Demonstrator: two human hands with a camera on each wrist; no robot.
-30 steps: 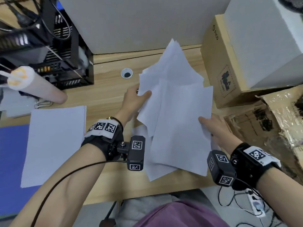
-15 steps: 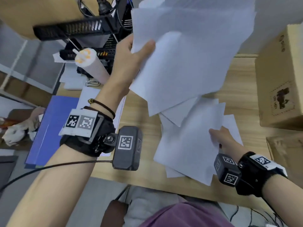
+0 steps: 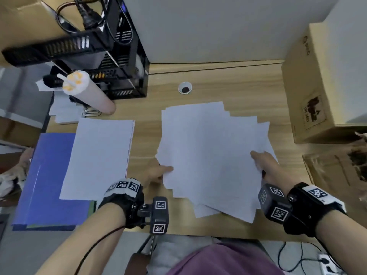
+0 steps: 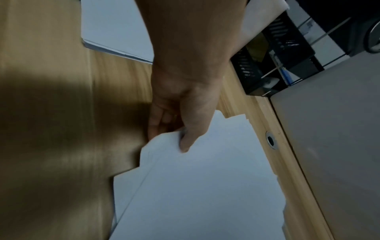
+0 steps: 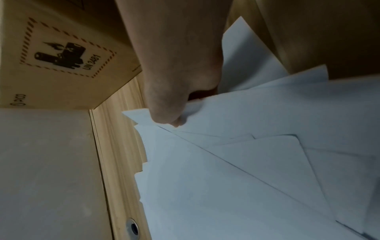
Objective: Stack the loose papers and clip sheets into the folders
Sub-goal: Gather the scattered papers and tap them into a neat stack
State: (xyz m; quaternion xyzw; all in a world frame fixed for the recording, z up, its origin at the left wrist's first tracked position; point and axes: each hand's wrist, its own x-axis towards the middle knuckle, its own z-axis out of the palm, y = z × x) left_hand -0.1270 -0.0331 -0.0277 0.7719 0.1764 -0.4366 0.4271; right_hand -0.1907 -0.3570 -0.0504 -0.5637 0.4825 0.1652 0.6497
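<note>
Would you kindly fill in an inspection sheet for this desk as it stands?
Surface: wooden desk with a cable hole.
Job's things: loose papers fanned unevenly; neat paper stack partly overlapping a blue folder.
Clutter: pink tube, black rack, cardboard box.
Hands: left hand and right hand pinch the loose papers' edges.
Cables: black leads above the rack.
Surroundings: grey partition.

Cardboard box (image 5: 61,53): "UN 3481" on dashed-border hazard label w/ battery-fire pictogram, "PICO" at edge
</note>
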